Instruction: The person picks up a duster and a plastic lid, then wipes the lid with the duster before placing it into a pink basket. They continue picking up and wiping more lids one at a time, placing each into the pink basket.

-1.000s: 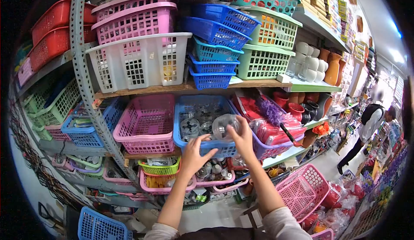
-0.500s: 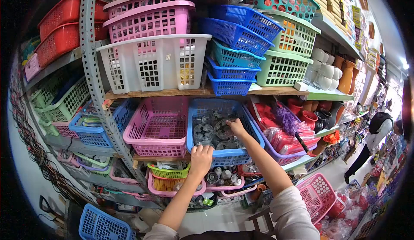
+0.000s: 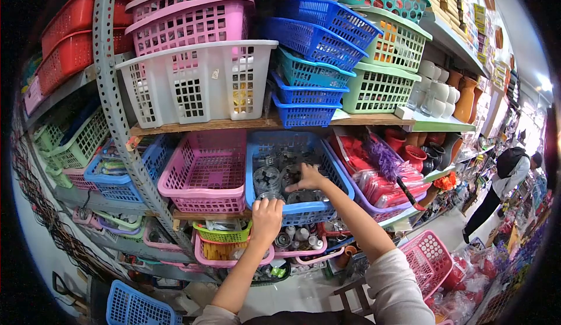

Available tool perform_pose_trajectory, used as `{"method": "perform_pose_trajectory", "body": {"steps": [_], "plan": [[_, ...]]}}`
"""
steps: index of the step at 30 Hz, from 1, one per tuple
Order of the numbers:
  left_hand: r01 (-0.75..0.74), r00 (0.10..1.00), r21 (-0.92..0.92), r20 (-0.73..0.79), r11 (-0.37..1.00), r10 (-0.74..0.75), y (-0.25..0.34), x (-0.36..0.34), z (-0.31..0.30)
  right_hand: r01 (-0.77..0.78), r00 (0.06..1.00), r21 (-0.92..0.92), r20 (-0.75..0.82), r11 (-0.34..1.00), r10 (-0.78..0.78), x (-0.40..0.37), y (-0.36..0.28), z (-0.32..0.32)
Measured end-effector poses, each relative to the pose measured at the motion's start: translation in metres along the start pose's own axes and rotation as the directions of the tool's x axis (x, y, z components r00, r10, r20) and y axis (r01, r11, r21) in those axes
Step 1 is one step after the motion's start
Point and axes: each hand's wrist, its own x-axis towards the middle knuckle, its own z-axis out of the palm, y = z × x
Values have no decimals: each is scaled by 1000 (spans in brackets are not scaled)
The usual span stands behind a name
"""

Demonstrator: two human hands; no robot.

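Observation:
A blue plastic basket (image 3: 310, 207) on the middle shelf holds several clear round containers (image 3: 267, 179) with dark shapes in them. My left hand (image 3: 267, 218) is closed over the basket's front rim, left of its middle. Inside the basket is my right hand (image 3: 312, 177), above the containers. Its thumb is spread from the fingers, and no container is visibly gripped. The fingertips partly cover the containers under them.
A pink basket (image 3: 201, 201) stands left of the blue one. To the right, a purple basket (image 3: 385, 213) holds red packets and a purple feathery duster. Stacked baskets sit on the wooden shelf (image 3: 204, 125) above. A person (image 3: 501, 179) stands in the right aisle.
My right hand has turned from gripping at a container's rim to having its thumb spread from the fingers. The left hand keeps to the rim. The whole view has shifted slightly.

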Motion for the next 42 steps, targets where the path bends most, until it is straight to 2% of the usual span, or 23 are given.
{"method": "perform_pose_trajectory", "body": {"steps": [1, 8, 11, 14, 16, 18, 19, 20, 21, 22, 24, 25, 26, 28, 30, 33, 35, 36, 38, 42], "plan": [[-1, 1000, -6, 1, 1000, 1, 1, 0, 1, 31, 1000, -74, 0, 997, -31, -2, 0, 3], [14, 1000, 23, 10, 1000, -14, 0, -2, 4, 13, 998, -25, 66, 1000, -11, 5, 7, 0], [26, 999, 42, 28, 999, -27, -1, -2, 5, 71, 996, -67, 49, 995, -68, 9, 11, 3], [34, 998, 31, 59, 999, -36, 0, -1, -2, 42, 998, -8, -44, 999, -43, -12, -5, -5], [43, 997, -19, 67, 999, -42, 5, 1, -11, 0, 960, 89, -280, 996, 25, -50, -31, -14], [76, 990, -45, 126, 996, -70, 11, 1, -17, 250, 892, 252, -436, 935, -121, -96, -51, -15], [97, 993, -93, 71, 991, -91, 16, 2, -22, 255, 899, 330, -428, 909, -96, -117, -59, -11], [112, 994, -143, 18, 983, -111, 22, 2, -24, 244, 899, 323, -428, 914, -89, -138, -65, -5], [162, 986, -172, 76, 972, -150, 27, -1, -21, 310, 841, 219, -518, 925, -159, -158, -69, 0], [145, 988, -183, 82, 972, -132, 34, -4, -20, 359, 770, 106, -595, 927, -230, -175, -70, 5], [127, 991, -163, -25, 978, -133, 53, -10, -21, 362, 770, 238, -621, 901, -146, -201, -63, 18], [142, 989, -208, -18, 968, -149, 65, -13, -21, 367, 784, 330, -614, 870, -98, -215, -60, 21], [118, 992, -227, -10, 967, -123, 75, -17, -16, 339, 837, 505, -548, 793, -9, -229, -53, 23], [106, 994, -495, 30, 862, -105, 96, -27, -3, 271, 873, 648, -478, 712, 102, -252, -32, 34], [120, 993, -643, 87, 757, -83, 126, -34, 10, 210, 856, 638, -486, 741, 176, -281, -16, 36], [72, 986, -730, 156, 680, 62, 174, -39, 21, 120, 799, 667, -505, 736, 327, -333, 10, 33], [38, 976, -801, 157, 598, 150, 207, -42, 33, -62, 787, 643, -439, 764, 433, -372, 28, 27], [25, 968, -824, 160, 566, 191, 225, -44, 36, -95, 758, 646, -446, 757, 476, -392, 34, 25], [-25, 939, -833, 171, 552, 300, 262, -48, 40, -110, 640, 699, -494, 707, 588, -429, 45, 21], [-69, 870, -916, 138, 395, 473, 339, -65, 44, -267, 429, 742, -480, 615, 766, -512, 70, 40]]}}
